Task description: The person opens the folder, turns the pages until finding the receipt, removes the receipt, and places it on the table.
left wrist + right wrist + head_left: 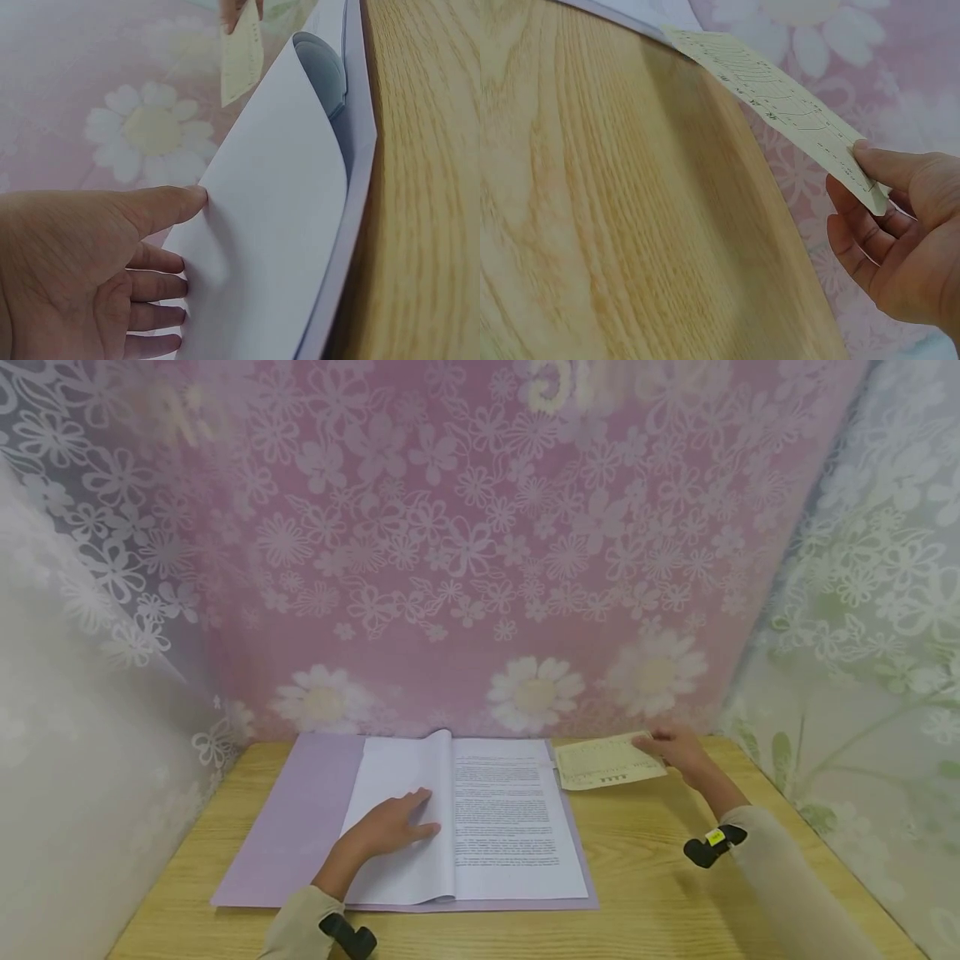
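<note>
A purple folder [292, 818] lies spread on the wooden table with printed sheets [506, 827] inside. My left hand [386, 827] rests with fingers extended on the turned white pages [401, 877], which curl up along the middle. In the left wrist view the thumb and fingertips touch this paper [262, 180]. Over the table to the right, my right hand [678, 753] pinches a pale yellow printed slip [607, 760] by its right end, thumb on top and fingers beneath. The slip [780, 105] is raised off the table, its far end by the folder's right edge.
The wooden table [645, 877] carries the folder. A pink floral curtain [480, 568] stands along the back edge, with pale floral sheets [885, 635] at the sides. Each wrist bears a black strapped device [705, 852].
</note>
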### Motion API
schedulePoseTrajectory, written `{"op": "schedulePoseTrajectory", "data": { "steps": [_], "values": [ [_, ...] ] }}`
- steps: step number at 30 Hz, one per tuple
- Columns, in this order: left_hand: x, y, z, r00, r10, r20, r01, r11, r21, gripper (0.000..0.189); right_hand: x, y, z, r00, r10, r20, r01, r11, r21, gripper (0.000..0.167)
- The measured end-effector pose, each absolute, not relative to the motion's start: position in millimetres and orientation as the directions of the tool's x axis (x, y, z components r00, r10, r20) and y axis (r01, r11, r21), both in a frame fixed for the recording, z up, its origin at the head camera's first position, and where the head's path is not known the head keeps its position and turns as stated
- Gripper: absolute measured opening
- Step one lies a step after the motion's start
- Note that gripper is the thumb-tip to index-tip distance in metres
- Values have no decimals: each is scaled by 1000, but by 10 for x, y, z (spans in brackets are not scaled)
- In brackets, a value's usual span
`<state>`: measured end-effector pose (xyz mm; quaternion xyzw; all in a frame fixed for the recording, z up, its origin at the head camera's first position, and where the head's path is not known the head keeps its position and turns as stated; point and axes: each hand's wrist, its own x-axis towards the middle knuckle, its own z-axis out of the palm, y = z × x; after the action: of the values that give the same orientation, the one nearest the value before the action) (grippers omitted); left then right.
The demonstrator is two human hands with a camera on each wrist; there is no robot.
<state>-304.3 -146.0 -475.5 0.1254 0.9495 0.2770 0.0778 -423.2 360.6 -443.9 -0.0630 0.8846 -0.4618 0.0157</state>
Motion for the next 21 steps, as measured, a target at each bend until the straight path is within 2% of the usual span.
{"op": "schedulePoseTrajectory", "data": {
  "steps": [4,8,10,13,21],
  "values": [
    [-3040,-1461,-4749,-955,284,-85,194,815,546,73,-4218,3660,-4471,-994,-113,6,-75,624,-778,39],
    [-3046,-1463,-4749,-955,286,-83,197,816,543,73,-4218,3710,-4496,-993,-115,-14,-64,651,-756,60],
    [-3049,-1465,-4754,-956,283,-83,195,818,541,73,-4224,3729,-4506,-992,-120,-26,-58,644,-763,58],
    [-3051,-1465,-4758,-955,283,-85,196,821,537,74,-4239,3748,-4524,-993,-113,-22,-54,629,-776,42],
    [-3066,-1469,-4734,-954,289,-81,203,820,535,72,-4270,3804,-4594,-991,-136,-21,-62,577,-815,46]
  ]
}}
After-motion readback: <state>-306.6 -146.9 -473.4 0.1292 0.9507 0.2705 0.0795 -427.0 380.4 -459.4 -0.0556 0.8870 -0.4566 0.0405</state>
